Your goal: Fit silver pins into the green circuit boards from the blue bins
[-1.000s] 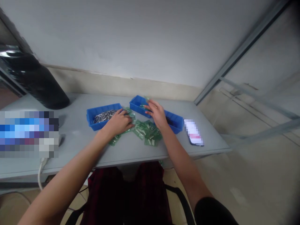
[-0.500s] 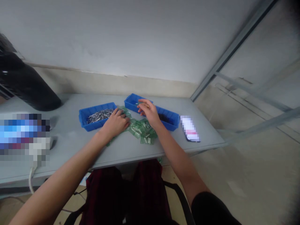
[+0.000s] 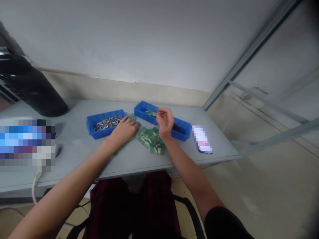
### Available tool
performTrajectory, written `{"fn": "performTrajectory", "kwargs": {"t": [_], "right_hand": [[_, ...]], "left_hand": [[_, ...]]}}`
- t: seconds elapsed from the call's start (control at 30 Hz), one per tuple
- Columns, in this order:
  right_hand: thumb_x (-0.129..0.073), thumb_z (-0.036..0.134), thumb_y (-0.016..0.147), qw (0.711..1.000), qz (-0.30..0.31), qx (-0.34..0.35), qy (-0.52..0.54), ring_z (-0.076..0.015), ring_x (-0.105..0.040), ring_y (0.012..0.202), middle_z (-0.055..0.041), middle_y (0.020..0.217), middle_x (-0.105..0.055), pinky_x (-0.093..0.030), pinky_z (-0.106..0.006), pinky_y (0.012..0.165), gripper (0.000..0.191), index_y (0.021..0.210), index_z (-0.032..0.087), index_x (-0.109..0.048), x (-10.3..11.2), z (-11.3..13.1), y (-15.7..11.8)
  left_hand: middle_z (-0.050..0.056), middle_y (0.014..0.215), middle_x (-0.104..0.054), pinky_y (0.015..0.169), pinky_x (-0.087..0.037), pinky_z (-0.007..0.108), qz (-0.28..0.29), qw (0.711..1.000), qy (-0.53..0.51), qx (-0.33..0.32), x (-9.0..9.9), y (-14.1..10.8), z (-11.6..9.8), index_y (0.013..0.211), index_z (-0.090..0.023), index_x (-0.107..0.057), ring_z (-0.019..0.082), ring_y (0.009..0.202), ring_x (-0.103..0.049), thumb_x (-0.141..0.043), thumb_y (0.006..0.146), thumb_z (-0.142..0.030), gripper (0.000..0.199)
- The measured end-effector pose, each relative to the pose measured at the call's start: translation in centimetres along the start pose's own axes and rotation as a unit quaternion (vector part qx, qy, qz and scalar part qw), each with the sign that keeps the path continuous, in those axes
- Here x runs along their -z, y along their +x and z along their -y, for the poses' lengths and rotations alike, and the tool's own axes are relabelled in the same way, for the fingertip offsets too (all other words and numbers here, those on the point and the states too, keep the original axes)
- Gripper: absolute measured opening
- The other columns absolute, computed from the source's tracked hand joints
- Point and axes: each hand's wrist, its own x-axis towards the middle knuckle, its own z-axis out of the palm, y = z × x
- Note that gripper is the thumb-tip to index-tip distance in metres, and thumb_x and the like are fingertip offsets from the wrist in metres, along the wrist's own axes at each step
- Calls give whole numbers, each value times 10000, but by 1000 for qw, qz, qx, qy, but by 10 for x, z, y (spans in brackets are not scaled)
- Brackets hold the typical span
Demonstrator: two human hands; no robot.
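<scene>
My left hand [image 3: 126, 128] lies palm down, fingers stretched, at the right end of a blue bin [image 3: 92, 134] full of silvery metal pins [image 3: 108, 123]. Beneath and beside it are green plastic packets [image 3: 132, 117]. My right hand [image 3: 165, 122] is raised over the middle of a long divided blue bin [image 3: 141, 105], its fingers loosely bent and nothing visible in them. Green packets [image 3: 151, 113] lie in that bin's left compartment; dark small pieces [image 3: 176, 127] are in the right one, partly hidden by the hand. Between my forearms sits a pile of green packets [image 3: 156, 141] with small parts inside.
A phone [image 3: 202, 139] with a lit, blurred screen lies right of the bins. At the left are a black bottle [image 3: 42, 88], a blurred colourful item [image 3: 22, 137] and a white plug with cable [image 3: 41, 159]. A wall rises behind the table, and a metal frame [image 3: 224, 86] stands right.
My right hand has drawn back and right from the long bin's left compartment, letting go of a small green packet. Green packets now show there. My left hand has hardly moved.
</scene>
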Motion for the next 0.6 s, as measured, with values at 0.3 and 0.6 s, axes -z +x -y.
{"fn": "performTrajectory", "kwargs": {"t": [0.3,0.6], "right_hand": [[-470,570,889,999,-19,-3,-48,-147,-538,639,-29,795,-552,-477,-312,592,344,1012,250,-497,-1,-3,1],[-520,342,906,980,151,5,-128,-149,-596,710,-32,832,-649,-504,-291,642,155,960,229,-611,-5,-5,1]], "left_hand": [[135,840,-741,1040,-382,504,15,999,34,22,-1,1,-5,876,-147,-715,318,990,-636,-468,886,-111,250],[165,839,-720,939,-452,474,-31,997,-59,45,15,3,3,908,-117,-705,309,893,-658,-419,917,-145,288]]}}
